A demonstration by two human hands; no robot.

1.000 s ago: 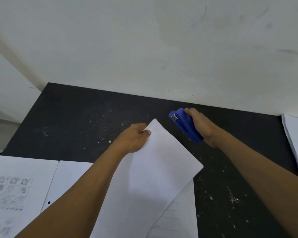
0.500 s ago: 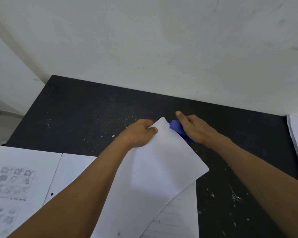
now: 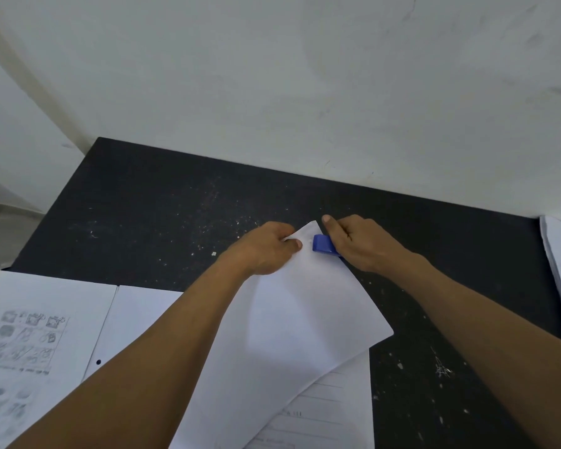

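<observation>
We grip the blue stapler [image 3: 325, 244] in the right hand [image 3: 365, 243], fingers curled over its body, index finger extended. The stapler's nose sits on the far corner of the white sheet [image 3: 292, 322]. Our left hand [image 3: 266, 247] pinches that same corner between thumb and fingers. The sheet lies tilted on the black table [image 3: 149, 202], overlapping a lined page [image 3: 331, 403].

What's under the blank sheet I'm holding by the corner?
A lined sheet pokes out beneath the blank sheet, on the black table. How far it reaches underneath is covered.
</observation>
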